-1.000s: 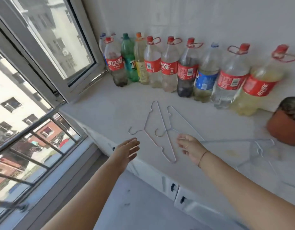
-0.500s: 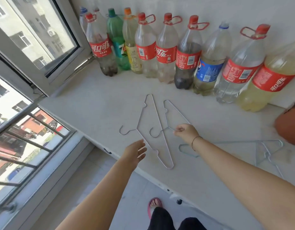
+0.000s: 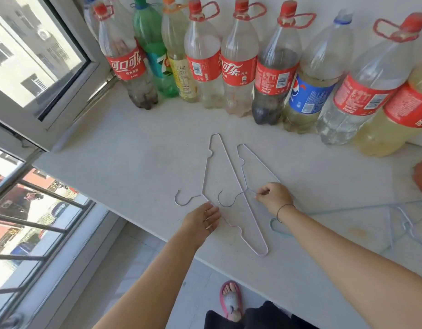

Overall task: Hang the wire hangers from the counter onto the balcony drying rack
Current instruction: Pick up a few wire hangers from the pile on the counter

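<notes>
in front of the row of bottles (image 3: 238, 67), on the counter (image 3: 134, 162), we see two wire hangers lying flat and crossing each other, hooks turned away from the bottles' blue-label end. our right hand (image 3: 275, 198) pinches the neck of the grey hanger (image 3: 259, 162) between thumb and fingers (image 3: 261, 194), the wire not yet lifted. our left hand (image 3: 201, 222), further from the bottles, rests over the lower arm of the pinkish hanger (image 3: 232, 167), its fingers straight and loose, gripping nothing. more hangers, a bluish heap (image 3: 404, 222), lie below the bottles' yellow-liquid end.
</notes>
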